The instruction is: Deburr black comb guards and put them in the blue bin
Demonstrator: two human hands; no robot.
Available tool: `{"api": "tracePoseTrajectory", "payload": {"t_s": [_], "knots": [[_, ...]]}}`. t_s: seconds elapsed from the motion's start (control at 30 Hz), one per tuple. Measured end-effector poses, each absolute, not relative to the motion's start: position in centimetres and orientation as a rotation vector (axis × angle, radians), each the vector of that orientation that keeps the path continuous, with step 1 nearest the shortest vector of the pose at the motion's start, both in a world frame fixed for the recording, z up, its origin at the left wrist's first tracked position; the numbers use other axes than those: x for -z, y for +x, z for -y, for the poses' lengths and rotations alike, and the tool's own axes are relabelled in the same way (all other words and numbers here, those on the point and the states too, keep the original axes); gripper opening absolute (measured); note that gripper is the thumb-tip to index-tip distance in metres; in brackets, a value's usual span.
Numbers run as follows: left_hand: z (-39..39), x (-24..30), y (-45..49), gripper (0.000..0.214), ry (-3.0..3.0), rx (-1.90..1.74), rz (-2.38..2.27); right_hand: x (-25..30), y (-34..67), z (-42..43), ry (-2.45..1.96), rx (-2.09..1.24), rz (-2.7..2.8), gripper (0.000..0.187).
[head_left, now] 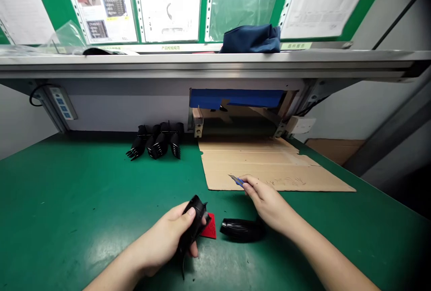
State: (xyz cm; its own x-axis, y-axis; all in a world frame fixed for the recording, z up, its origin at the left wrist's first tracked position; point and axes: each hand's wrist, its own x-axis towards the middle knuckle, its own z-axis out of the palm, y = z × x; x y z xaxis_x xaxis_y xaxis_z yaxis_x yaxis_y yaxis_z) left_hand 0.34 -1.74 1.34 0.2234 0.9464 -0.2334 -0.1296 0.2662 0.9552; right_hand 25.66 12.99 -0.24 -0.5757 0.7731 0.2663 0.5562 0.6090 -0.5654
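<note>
My left hand (168, 235) is wrapped round a black plastic shell (191, 221), with the thumb across its upper face. Between the fingertips of my right hand (264, 199) is a blue-handled craft knife (238, 181), its thin blade pointing up and left. A red flat piece (210, 227) lies on the table just behind the shell, partly covered by it. Beneath my right hand rests a glossy black rounded part (240, 229), whose right end is in shadow and hidden by the wrist.
Several black comb-toothed parts (156, 140) lie at the back of the green table (84, 196). A cardboard sheet (249, 165) runs into an opening (239, 122) in the back panel. Overhead, a shelf (151, 68) carries a dark blue cloth item (251, 38). A power strip (62, 102) hangs at left.
</note>
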Motion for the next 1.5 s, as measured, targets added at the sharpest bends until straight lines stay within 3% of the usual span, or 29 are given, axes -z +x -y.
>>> {"api": "tracePoseTrajectory", "payload": {"t_s": [0.17, 0.3, 0.67, 1.07, 1.23, 1.4, 1.5], "knots": [[2.0, -2.1, 0.5, 0.039, 1.153, -0.825, -1.005, -1.4, 23.3, -8.9, -0.748, -0.665, 2.477, 0.025], [2.1, -2.0, 0.7, 0.04, 1.167, -0.763, -1.012, -2.1, 22.0, -6.6, -0.539, -0.431, 2.593, 0.043], [2.8, -3.1, 1.1, 0.04, 1.178, -0.65, -1.052, -2.1, 21.4, -5.5, -0.659, 0.027, 2.655, 0.074], [3.9, -3.4, 1.1, 0.042, 1.29, -0.562, -1.356, -1.1, 20.7, -5.6, -0.604, 0.08, 2.671, 0.074], [3.7, -4.1, 1.3, 0.038, 1.419, -0.523, -1.417, -0.6, 20.6, -5.6, -0.591, -0.093, 2.709, 0.073], [3.7, -4.7, 1.4, 0.033, 1.609, -0.543, -1.494, -1.9, 21.5, -5.6, -0.517, -0.919, 2.715, 0.067], [3.7, -4.6, 1.3, 0.033, 1.589, -0.626, -1.462, -3.0, 22.2, -5.8, -0.517, -1.106, 2.56, 0.065]]}}
